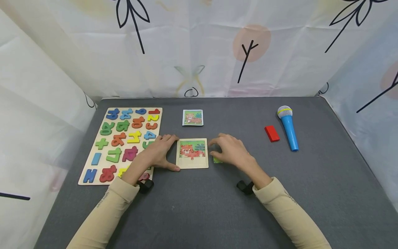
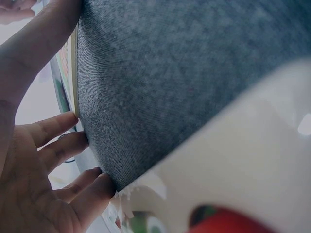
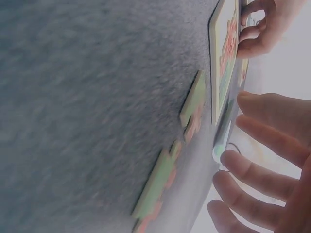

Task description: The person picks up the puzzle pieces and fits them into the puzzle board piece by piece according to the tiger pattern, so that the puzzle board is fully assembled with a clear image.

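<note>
A square wooden puzzle tray (image 1: 192,165) with a red tiger picture (image 1: 192,151) in its upper part lies between the two hands. My left hand (image 1: 160,152) rests at its left side, thumb and fingers spread along the edge. My right hand (image 1: 229,149) is over the table just right of the tray, fingers loosely bent and nothing between them. Under it a green puzzle piece (image 1: 218,160) shows in part. In the right wrist view one green and pink piece (image 3: 194,99) and another piece (image 3: 154,187) lie flat, apart from the fingers.
On the left lies a wooden board (image 1: 93,147) of coloured numbers and letters, partly under my left forearm. A small picture card (image 1: 192,118) lies beyond the tray. To the right are a red block (image 1: 272,134) and a blue toy microphone (image 1: 289,131).
</note>
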A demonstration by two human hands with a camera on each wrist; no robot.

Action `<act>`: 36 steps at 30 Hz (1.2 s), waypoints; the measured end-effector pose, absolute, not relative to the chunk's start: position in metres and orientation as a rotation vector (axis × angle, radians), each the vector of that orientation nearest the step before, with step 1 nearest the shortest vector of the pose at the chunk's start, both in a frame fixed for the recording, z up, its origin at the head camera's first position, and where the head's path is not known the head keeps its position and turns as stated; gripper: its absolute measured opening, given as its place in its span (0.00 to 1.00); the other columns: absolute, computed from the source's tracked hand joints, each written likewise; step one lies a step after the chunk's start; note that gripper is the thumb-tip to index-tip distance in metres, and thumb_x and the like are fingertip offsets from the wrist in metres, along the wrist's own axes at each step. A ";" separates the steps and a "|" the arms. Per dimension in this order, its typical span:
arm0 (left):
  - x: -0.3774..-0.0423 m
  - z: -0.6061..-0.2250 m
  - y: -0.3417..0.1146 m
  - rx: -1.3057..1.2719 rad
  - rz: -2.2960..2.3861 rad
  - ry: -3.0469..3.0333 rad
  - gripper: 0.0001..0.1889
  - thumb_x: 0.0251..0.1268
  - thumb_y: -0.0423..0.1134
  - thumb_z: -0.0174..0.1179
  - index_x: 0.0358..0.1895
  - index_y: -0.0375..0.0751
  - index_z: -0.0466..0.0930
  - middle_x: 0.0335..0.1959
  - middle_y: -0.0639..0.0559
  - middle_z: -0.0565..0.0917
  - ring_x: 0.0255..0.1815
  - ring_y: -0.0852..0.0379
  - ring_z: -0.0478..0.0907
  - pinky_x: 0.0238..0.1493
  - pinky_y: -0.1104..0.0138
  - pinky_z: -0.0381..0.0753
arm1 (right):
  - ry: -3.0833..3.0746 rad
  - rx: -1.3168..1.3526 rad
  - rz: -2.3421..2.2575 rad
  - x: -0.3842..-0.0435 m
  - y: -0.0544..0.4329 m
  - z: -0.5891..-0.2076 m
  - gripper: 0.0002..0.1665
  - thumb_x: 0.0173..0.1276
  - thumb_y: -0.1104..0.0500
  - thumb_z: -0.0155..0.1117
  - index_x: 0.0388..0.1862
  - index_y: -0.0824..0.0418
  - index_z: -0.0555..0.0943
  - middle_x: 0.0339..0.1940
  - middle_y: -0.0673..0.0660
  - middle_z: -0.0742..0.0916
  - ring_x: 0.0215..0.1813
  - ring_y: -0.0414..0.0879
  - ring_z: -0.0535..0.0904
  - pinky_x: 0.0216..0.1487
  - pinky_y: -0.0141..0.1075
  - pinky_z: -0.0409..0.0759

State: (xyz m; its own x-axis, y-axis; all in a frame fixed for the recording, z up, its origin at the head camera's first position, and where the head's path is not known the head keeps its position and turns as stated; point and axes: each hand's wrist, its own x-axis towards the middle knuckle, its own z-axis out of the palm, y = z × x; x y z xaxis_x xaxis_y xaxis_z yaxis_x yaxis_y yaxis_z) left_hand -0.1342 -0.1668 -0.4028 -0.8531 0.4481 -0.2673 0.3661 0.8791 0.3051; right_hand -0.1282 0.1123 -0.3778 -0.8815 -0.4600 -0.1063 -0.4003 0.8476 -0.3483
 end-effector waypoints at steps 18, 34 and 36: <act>-0.134 -0.403 -0.168 0.611 0.358 2.722 0.60 0.41 0.66 0.79 0.76 0.39 0.62 0.74 0.34 0.70 0.69 0.31 0.68 0.69 0.41 0.74 | 2.760 -0.650 -0.429 -0.113 0.122 -0.386 0.20 0.63 0.54 0.77 0.54 0.53 0.88 0.40 0.54 0.84 0.34 0.44 0.73 0.28 0.35 0.69; -0.134 -0.405 -0.167 0.601 0.342 2.720 0.61 0.41 0.68 0.78 0.77 0.40 0.62 0.75 0.34 0.68 0.70 0.31 0.68 0.69 0.40 0.73 | 2.802 -0.652 -0.430 -0.111 0.119 -0.392 0.16 0.64 0.56 0.76 0.51 0.53 0.89 0.39 0.54 0.85 0.33 0.45 0.74 0.28 0.35 0.71; -0.134 -0.405 -0.167 0.601 0.343 2.721 0.60 0.41 0.68 0.78 0.77 0.40 0.62 0.75 0.34 0.69 0.70 0.31 0.68 0.69 0.40 0.73 | 2.804 -0.657 -0.438 -0.111 0.118 -0.392 0.15 0.64 0.58 0.75 0.51 0.54 0.89 0.38 0.54 0.84 0.33 0.44 0.74 0.28 0.35 0.71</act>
